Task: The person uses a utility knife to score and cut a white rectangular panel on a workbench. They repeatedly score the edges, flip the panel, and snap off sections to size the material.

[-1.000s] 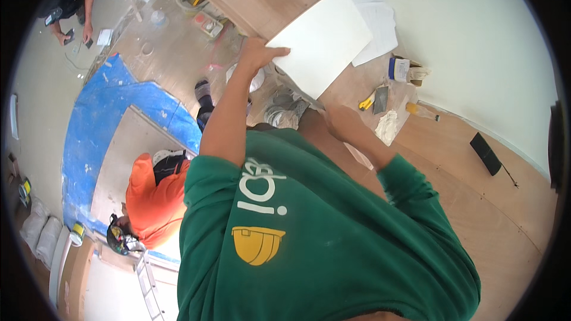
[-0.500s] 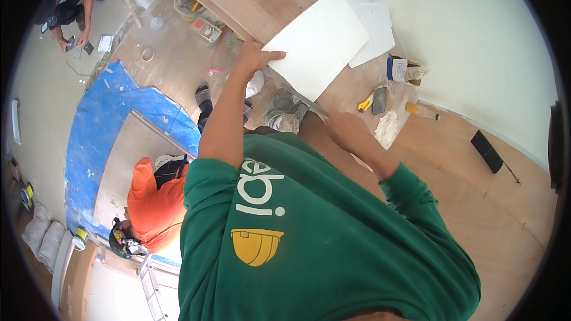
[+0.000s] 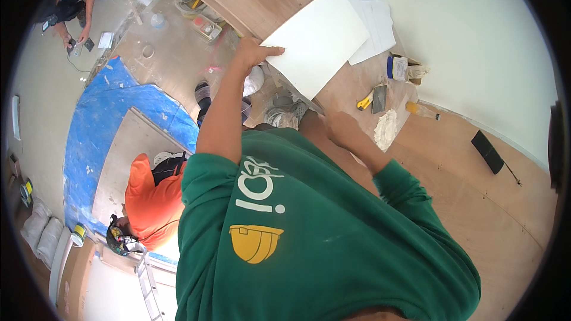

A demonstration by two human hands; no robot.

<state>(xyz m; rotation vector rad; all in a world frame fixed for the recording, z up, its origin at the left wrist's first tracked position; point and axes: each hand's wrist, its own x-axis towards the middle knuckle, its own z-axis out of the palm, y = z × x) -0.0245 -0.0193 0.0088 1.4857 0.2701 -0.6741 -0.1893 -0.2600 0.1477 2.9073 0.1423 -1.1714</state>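
My left hand (image 3: 257, 52) grips the left edge of a plain white sheet (image 3: 321, 41), thumb on its top face and fingers hidden beneath. My right hand (image 3: 341, 126) is low beside the sheet's near corner; its fingers are hidden, so I cannot make out any hold. Beyond the sheet lie several loose white sheets (image 3: 376, 32). To the right of my right hand, a yellow-handled utility knife (image 3: 364, 103) rests beside a dark grey block (image 3: 379, 99). Nearer lies a pile of white paste (image 3: 386, 129).
An opened box (image 3: 405, 70), a bottle with yellowish contents (image 3: 421, 110) and a black flat panel (image 3: 486, 151) are at right. On the left, a co-worker in orange (image 3: 153, 202) bends over a board on a blue tarp (image 3: 89, 137). Another person (image 3: 80, 0) crouches at far left.
My left hand and the white sheet have shifted very slightly left. The hold on the sheet's edge looks the same, and my right hand stays low near the sheet's corner.
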